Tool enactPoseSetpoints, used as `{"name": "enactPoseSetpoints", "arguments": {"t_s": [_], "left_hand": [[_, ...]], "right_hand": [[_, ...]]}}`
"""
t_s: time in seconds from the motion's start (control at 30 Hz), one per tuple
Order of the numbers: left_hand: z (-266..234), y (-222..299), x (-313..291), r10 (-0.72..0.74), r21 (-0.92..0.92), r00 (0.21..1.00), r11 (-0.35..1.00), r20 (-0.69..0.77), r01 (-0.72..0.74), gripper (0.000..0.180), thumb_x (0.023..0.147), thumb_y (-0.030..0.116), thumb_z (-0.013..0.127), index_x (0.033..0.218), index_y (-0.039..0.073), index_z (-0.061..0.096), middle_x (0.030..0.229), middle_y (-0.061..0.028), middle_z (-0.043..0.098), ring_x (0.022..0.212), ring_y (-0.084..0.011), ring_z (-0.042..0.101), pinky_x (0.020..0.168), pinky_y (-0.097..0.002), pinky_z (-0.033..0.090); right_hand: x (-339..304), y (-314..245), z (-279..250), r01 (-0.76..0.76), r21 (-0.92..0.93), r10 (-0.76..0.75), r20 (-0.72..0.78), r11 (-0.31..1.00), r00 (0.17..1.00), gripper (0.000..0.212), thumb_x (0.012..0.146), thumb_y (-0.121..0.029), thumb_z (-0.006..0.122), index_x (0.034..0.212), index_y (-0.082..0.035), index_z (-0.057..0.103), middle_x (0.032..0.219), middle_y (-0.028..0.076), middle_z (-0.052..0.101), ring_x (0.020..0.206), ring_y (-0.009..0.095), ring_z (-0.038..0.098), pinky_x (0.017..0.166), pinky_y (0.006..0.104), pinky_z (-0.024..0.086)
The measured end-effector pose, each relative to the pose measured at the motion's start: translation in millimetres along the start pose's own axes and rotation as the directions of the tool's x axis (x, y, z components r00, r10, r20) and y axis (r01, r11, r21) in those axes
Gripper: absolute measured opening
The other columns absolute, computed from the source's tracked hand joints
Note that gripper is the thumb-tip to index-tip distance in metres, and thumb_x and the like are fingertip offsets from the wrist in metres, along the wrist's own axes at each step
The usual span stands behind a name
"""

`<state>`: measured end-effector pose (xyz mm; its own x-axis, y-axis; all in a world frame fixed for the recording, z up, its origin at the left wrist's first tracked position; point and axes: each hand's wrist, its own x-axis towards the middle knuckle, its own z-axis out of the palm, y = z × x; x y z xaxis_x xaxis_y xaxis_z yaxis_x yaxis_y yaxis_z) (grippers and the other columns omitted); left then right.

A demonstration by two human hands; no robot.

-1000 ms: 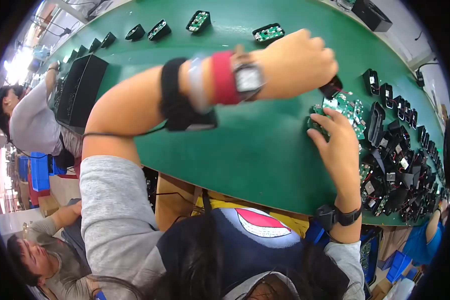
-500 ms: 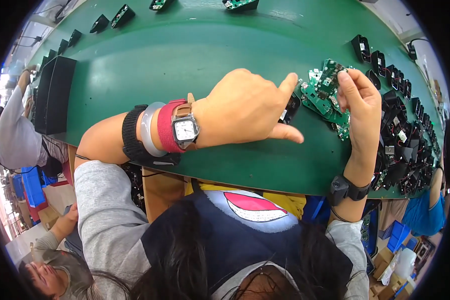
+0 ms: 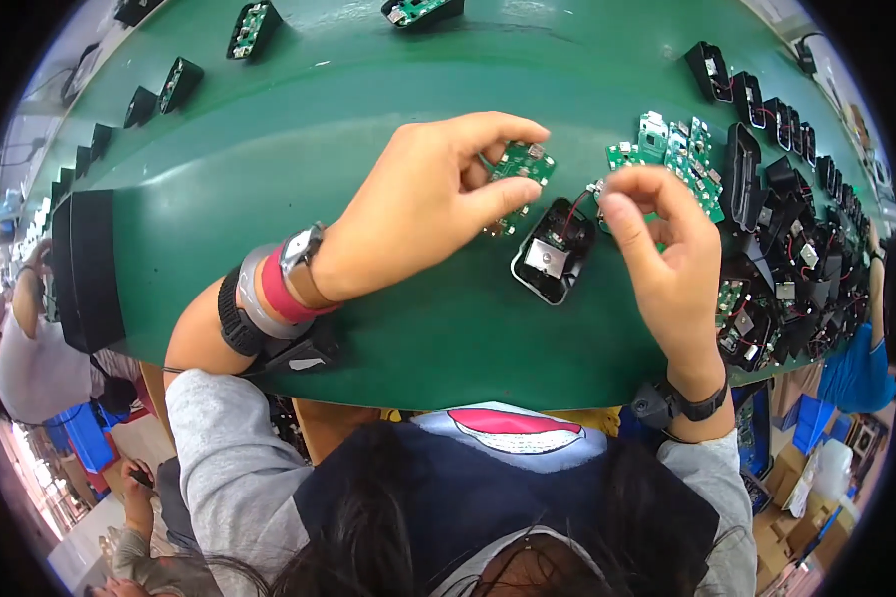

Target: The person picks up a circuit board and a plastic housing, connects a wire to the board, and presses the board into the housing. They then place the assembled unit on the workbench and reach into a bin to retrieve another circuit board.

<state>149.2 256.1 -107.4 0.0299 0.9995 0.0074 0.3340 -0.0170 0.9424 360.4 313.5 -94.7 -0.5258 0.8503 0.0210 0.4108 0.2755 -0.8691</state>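
My left hand [image 3: 423,194] grips a green circuit board [image 3: 525,171] between thumb and fingers, above the table. Just to the right of that board, a black plastic housing [image 3: 560,251] lies open side up, with a silvery block inside. A thin red wire [image 3: 579,199] rises from the housing to a small pale plug at my right fingertips. My right hand [image 3: 667,254] is closed on this wire, thumb and forefinger pinched together, slightly blurred. Behind the right hand spreads a pile of green circuit boards [image 3: 682,149], partly hidden by the fingers.
Black housings with wires [image 3: 796,249] are heaped at the right, with a row of housings [image 3: 752,99] behind them. Housings fitted with boards [image 3: 252,30] line the far left edge. A black box [image 3: 85,269] stands at the left. Other people sit at both sides.
The circuit board has passed from my right hand to my left. The black housing now lies nearer me, and my right hand has come down and left to its wire.
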Motion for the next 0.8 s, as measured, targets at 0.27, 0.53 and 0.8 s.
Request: {"name": "enactPoseSetpoints", "arguments": {"t_s": [0.27, 0.53, 0.8], "left_hand": [[-4.1, -11.5, 11.2, -0.212, -0.418, 0.96, 0.867, 0.185, 0.272, 0.045, 0.088, 0.006, 0.066, 0.13, 0.0, 0.052, 0.1, -0.0017, 0.058, 0.079, -0.0056, 0.059, 0.064, -0.0194, 0.051], [2.0, -9.8, 7.5, -0.12, -0.513, 0.96, 0.824, 0.254, 0.239, 0.056, 0.088, 0.004, 0.065, 0.14, 0.002, 0.043, 0.108, -0.0021, 0.057, 0.092, -0.0057, 0.056, 0.071, -0.0206, 0.05], [5.1, -7.4, 14.1, -0.245, -0.478, 0.953, 0.825, 0.176, 0.301, 0.038, 0.095, 0.013, 0.057, 0.128, -0.003, 0.046, 0.106, -0.0079, 0.063, 0.075, -0.0081, 0.061, 0.056, -0.0186, 0.049]], "right_hand": [[-2.5, 11.5, 7.1, 0.337, -0.264, -0.319, 0.108, 0.904, 0.941, 0.016, 0.077, -0.005, 0.072, 0.092, -0.006, 0.068, 0.099, 0.003, 0.069, 0.083, 0.016, 0.059, 0.059, 0.0246, 0.041], [-3.6, 14.0, 12.6, 0.37, -0.186, -0.351, 0.128, 0.91, 0.928, 0.017, 0.077, -0.002, 0.07, 0.094, -0.006, 0.068, 0.099, 0.004, 0.069, 0.087, 0.019, 0.06, 0.061, 0.0268, 0.046], [-1.7, 14.8, 13.2, 0.384, -0.165, -0.368, 0.12, 0.908, 0.922, 0.017, 0.078, -0.001, 0.069, 0.094, -0.005, 0.068, 0.101, 0.005, 0.069, 0.088, 0.019, 0.061, 0.062, 0.0265, 0.046]]}}
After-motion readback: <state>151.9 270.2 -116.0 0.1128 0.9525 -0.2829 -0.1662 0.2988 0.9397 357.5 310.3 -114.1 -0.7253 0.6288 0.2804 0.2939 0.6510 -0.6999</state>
